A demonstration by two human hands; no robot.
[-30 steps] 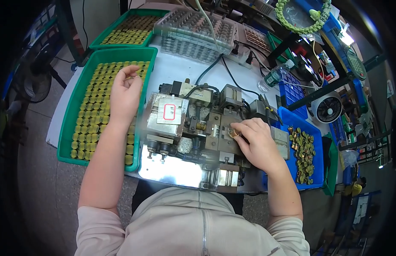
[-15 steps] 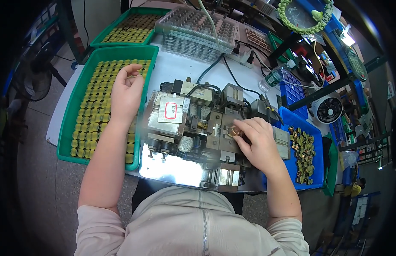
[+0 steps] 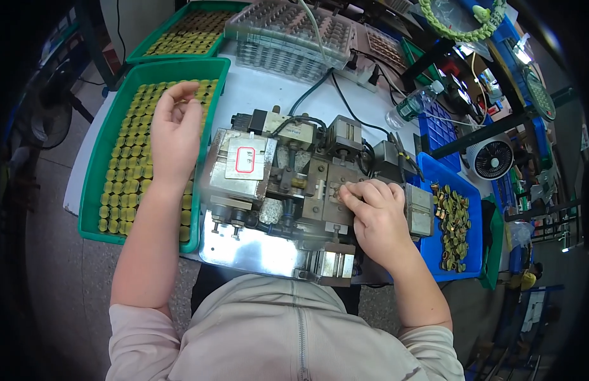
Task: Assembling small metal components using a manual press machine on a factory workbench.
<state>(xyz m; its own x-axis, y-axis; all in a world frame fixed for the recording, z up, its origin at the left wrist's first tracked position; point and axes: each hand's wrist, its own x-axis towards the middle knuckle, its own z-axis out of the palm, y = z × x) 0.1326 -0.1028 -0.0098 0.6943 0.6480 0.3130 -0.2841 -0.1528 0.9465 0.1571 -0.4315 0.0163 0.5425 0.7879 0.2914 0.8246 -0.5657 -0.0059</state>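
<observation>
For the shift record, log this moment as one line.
left hand: over green tray of brass pieces | right hand: fingertips on metal fixture | blue bin: beside it

Bright, even overhead light; fisheye bending and dark vignette at edges.

Right hand [image 3: 378, 219] hides its fingertips' grip (too small).

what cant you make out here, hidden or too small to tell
- Head view: whatever the right hand pinches at the grey metal machine is covered by its fingers.
- Head view: left hand over the green tray of small brass parts; any grip is hidden by curled fingers.
</observation>
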